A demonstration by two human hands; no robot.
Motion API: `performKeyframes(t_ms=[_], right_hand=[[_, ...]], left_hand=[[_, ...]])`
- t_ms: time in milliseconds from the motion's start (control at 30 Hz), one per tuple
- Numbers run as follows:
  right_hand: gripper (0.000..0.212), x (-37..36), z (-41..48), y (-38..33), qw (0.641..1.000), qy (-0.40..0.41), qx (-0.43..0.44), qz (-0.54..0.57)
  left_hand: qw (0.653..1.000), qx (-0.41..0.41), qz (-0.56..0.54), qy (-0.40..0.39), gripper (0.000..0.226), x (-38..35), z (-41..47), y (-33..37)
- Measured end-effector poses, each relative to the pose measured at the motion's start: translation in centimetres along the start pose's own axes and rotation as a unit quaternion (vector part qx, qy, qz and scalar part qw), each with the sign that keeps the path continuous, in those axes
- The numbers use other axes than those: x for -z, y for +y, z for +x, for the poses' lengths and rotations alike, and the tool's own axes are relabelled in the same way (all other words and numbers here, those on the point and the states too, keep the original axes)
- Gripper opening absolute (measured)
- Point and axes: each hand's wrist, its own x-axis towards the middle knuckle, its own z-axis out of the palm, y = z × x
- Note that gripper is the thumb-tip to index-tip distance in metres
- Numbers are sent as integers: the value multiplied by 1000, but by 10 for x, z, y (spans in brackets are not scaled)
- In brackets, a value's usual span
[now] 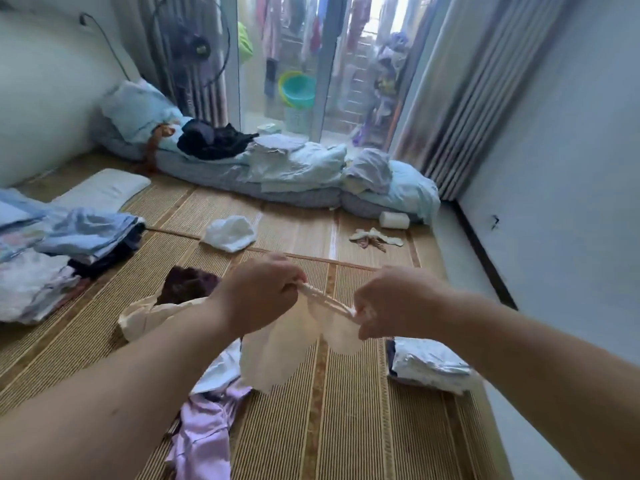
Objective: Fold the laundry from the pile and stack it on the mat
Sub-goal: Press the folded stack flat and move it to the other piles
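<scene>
Cream-coloured and thin, the small garment [298, 348] hangs in the air between my two hands, above the woven straw mat [346, 427]. From the head camera I see my left hand [259, 292] closed in a fist around one end of its gathered top edge, and my right hand [388, 303] pinching the other end, so the band is pulled into a short taut line between them while the cloth droops below in soft lobes. The hands are near each other but not touching.

Under my left forearm lies the loose pile: a cream cloth [149, 317], a dark maroon piece [188, 282] just behind it, a white piece [221, 368] and a lilac garment [201, 434] nearest to me. To my left a stack of folded clothes [69, 244] in pale blue and patterned fabric sits on the mat. At my right, by the mat's edge, a folded white bundle [429, 365] lies flat. Farther off on the mat I see a crumpled white cloth [230, 233], a small beige tangled item [375, 237] and a white roll [394, 220]. Beyond them a rolled grey-blue bedding heap [294, 174] runs along the glass door [280, 64], with dark clothes [214, 140] on top of it.
</scene>
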Motion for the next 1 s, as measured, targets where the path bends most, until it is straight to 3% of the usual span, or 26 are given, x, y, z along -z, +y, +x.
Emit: performKeyframes(t_ms=[167,300,467,567,700,767,833,900,1000], right_hand=[[28,10,-71,39,993,105,-49,-30],[28,7,-102,58,982,118,-116,90],[18,-2,-125,76,919,183,-234,261],[17,-13,-125,77,856,230,-300,353],[20,-27,-107,62,675,322,-377,546],[18,-28,-96,53,628,348,-362,594],[15,-25,-89,47,614,366,-301,631],[29,-18,-87,44,620,353,-236,659],[51,-13,-92,53,649,305,-187,671]], left_hand=[[996,-59,39,-59,33,19,23,63],[991,-64,53,-105,29,16,28,104],[992,27,12,-122,25,7,43,123],[990,91,-32,-100,17,6,56,130],[977,169,-124,-35,20,1,66,151],[963,190,-188,-26,24,-5,67,167],[926,208,-311,-48,28,-12,68,180],[871,228,-428,-76,31,-15,71,191],[845,225,-468,-125,40,-7,71,197]])
